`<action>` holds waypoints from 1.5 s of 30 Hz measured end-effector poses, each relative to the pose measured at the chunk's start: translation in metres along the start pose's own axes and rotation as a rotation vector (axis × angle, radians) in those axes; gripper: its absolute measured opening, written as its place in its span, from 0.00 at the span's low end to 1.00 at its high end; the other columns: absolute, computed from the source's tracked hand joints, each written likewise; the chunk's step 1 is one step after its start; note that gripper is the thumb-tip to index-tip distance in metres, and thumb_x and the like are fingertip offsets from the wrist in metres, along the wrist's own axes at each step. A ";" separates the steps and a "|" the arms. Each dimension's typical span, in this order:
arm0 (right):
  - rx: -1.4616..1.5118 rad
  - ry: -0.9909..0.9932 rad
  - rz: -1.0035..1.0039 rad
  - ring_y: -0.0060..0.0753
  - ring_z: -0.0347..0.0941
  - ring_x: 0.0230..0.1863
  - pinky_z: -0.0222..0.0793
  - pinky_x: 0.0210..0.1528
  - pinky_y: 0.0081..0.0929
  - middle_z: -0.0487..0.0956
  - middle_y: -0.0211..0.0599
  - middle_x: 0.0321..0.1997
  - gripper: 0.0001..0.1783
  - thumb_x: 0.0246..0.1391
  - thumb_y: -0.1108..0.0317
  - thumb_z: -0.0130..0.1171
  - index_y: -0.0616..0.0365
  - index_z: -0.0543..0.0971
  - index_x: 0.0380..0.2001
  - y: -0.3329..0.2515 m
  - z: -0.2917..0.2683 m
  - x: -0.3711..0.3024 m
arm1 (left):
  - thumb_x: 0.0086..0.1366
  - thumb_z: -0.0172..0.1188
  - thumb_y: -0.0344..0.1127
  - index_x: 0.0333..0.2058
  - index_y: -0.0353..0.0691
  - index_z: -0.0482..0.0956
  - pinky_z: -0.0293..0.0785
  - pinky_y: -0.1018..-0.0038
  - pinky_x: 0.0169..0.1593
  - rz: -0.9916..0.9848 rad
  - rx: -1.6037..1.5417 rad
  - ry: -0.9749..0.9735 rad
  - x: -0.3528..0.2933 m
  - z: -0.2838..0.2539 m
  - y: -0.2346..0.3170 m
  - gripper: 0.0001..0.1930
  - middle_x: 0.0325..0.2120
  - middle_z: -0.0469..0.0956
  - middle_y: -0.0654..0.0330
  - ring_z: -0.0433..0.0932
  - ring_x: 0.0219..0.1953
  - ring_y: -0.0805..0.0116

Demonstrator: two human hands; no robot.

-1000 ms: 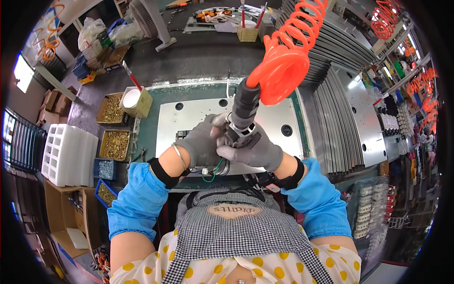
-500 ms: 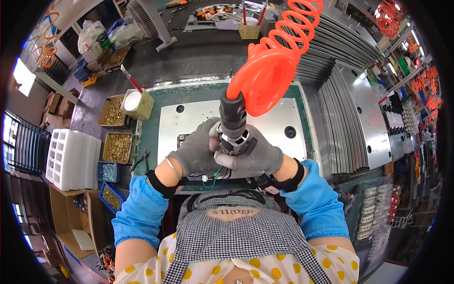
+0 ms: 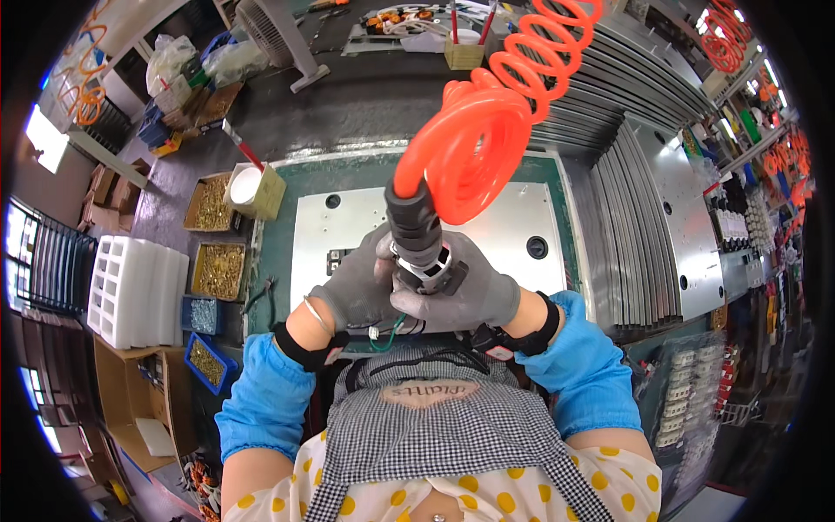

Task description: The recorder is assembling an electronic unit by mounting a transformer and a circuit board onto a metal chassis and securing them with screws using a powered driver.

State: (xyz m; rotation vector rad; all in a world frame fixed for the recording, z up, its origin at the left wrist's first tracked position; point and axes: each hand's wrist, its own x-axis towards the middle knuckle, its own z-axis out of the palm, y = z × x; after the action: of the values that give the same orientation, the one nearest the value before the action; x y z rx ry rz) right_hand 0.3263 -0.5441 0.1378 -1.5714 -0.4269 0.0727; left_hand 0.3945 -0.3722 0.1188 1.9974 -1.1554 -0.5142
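Note:
Above a flat silver metal panel [image 3: 496,230] stands a black-and-grey air screwdriver [image 3: 414,233], with a coiled orange air hose [image 3: 487,139] running from its top. My right hand [image 3: 474,287], in a grey glove, is closed around the tool's body. My left hand [image 3: 352,283], gloved the same way, lies against the tool's left side, low on the panel; its fingertips are hidden behind the tool and my right hand. Beside my left hand sits a small dark block [image 3: 335,260] on the panel. A green wire [image 3: 387,337] and a white connector [image 3: 374,332] hang at the panel's near edge.
To the left are bins of brass-coloured fasteners [image 3: 217,270], a box with a white cup and brush [image 3: 257,191], pliers [image 3: 259,296], a blue bin [image 3: 202,315] and white foam blocks [image 3: 139,291]. Stacked metal strips [image 3: 631,235] lie at the right. A fan [image 3: 277,39] stands far back.
The screwdriver and both hands have shifted slightly left and nearer to me. The tool's top leans further left, and the hose coil has swung left with it.

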 end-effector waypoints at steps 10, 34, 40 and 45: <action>0.171 0.398 -0.230 0.23 0.74 0.41 0.73 0.42 0.23 0.76 0.36 0.44 0.27 0.46 0.83 0.60 0.57 0.69 0.51 -0.007 -0.044 0.002 | 0.33 0.71 0.34 0.61 0.34 0.58 0.65 0.61 0.61 -0.045 0.257 0.045 0.002 0.006 -0.006 0.51 0.57 0.60 0.44 0.63 0.58 0.42; 0.133 0.423 -0.181 0.34 0.75 0.35 0.72 0.42 0.31 0.77 0.38 0.34 0.24 0.41 0.66 0.64 0.59 0.72 0.44 0.029 -0.045 0.025 | 0.34 0.73 0.37 0.62 0.39 0.55 0.66 0.59 0.60 -0.157 0.294 -0.023 0.007 0.007 0.006 0.53 0.58 0.59 0.45 0.62 0.59 0.42; 0.083 -0.013 -0.187 0.22 0.72 0.41 0.70 0.47 0.25 0.76 0.32 0.38 0.31 0.43 0.71 0.65 0.60 0.69 0.53 0.020 -0.056 0.043 | 0.35 0.74 0.41 0.61 0.39 0.57 0.65 0.60 0.60 -0.171 0.286 -0.092 0.001 0.007 -0.010 0.52 0.56 0.60 0.44 0.62 0.58 0.41; 0.178 -0.015 -0.157 0.28 0.75 0.33 0.72 0.40 0.28 0.78 0.34 0.30 0.25 0.38 0.67 0.65 0.58 0.73 0.45 0.031 -0.052 0.060 | 0.36 0.74 0.45 0.61 0.38 0.57 0.67 0.58 0.57 -0.227 0.312 -0.063 0.006 0.006 0.001 0.53 0.54 0.60 0.41 0.63 0.57 0.39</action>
State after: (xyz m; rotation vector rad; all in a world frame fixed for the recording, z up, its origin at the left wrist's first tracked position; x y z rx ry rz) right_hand 0.4045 -0.5745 0.1233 -1.3592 -0.5396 0.0022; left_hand 0.3926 -0.3799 0.1159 2.4150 -1.1064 -0.5404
